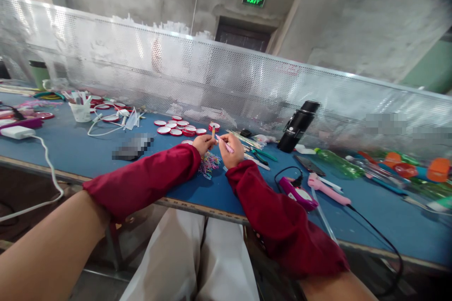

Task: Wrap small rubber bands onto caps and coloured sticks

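Observation:
Over the blue table (197,193), my two hands are close together. A thin yellowish stick with a dark tip (213,132) stands upright in the closed fingers of my left hand (202,144). My right hand (232,154) is closed around a slim pink pen-like tool (226,144), its end pointing at the stick. Whether the two touch is too small to tell. A tangle of multicoloured threads (209,165) lies just below my hands. Several round red-rimmed lids (175,132) with pale insides are spread behind my left hand.
A black flask (299,127), green-handled pliers (259,155), a purple power strip (298,194), a pink glue gun (328,189) and a green bottle (337,163) are on the right. A white cup of sticks (80,112) stands left. A perforated metal screen (226,75) borders the back.

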### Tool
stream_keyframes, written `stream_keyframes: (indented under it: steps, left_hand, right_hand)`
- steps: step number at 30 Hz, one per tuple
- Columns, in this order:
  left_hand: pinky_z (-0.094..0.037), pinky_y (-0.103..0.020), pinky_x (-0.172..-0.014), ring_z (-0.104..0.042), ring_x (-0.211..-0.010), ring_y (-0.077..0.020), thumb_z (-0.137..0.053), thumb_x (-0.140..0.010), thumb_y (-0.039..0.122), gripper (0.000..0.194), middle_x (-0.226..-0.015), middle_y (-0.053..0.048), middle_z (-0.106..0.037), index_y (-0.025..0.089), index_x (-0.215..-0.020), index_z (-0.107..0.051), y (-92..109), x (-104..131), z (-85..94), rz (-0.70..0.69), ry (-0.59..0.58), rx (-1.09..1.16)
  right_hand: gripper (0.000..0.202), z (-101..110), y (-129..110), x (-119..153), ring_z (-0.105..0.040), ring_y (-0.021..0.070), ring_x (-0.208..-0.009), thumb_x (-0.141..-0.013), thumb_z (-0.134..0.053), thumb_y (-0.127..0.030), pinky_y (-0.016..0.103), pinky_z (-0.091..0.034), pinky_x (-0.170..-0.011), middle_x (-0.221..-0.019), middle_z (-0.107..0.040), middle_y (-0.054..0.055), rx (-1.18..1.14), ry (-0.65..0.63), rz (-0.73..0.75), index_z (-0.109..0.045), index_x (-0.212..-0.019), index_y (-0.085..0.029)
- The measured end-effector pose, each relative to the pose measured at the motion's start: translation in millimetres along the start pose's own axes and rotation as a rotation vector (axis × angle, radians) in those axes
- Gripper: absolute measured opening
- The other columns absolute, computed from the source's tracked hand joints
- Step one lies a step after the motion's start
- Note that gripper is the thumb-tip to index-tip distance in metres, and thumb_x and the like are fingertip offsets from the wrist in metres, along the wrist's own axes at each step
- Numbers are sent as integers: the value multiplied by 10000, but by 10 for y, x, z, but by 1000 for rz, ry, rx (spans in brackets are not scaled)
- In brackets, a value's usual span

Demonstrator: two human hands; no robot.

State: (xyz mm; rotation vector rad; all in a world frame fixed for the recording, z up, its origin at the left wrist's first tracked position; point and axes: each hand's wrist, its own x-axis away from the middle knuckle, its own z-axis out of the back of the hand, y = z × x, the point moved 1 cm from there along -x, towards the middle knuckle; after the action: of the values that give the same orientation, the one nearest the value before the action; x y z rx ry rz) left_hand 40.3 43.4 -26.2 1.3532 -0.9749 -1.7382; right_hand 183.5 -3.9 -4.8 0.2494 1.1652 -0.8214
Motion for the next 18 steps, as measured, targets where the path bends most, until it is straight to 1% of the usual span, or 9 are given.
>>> stream_keyframes:
  steps: [4, 9, 14, 18]
  left_hand:
    - [-330, -216, -505, -418, -492, -74, -585, -789, 367, 290, -521, 34, -473, 150, -605, -529, 18, 12, -6, -23, 7, 15]
    - [-318, -218, -485, -423, -481, -78, -590, -791, 385, 256, -533, 38, -486, 143, -705, -592, 25, 15, 1, 25, -10, 9]
    - [-310, -221, -480, -405, -471, -74, -571, -803, 352, 274, -521, 34, -478, 152, -620, -533, 32, 25, -6, -2, 0, 10]
    - [-316, -224, -479, -414, -471, -80, -573, -802, 351, 239, -526, 36, -480, 150, -673, -564, 9, 17, -7, 1, -3, 31]
  right_hand:
    - [123, -6, -19, 3, -598, 188, -780, -894, -517, -311, 325, -464, -728, -833, -666, 41, -3, -30, 18, -608, -885, -229]
    - [126, 1, -8, 3, -595, 189, -774, -893, -514, -311, 326, -465, -730, -818, -662, 38, 7, 19, -17, -609, -876, -229]
    - [123, -8, -30, 5, -596, 188, -790, -898, -515, -314, 323, -469, -741, -846, -665, 41, -15, -12, 7, -606, -893, -230]
    - [119, -11, -6, 5, -596, 184, -770, -897, -519, -313, 314, -467, -712, -826, -662, 36, -17, 4, -24, -602, -881, -230]
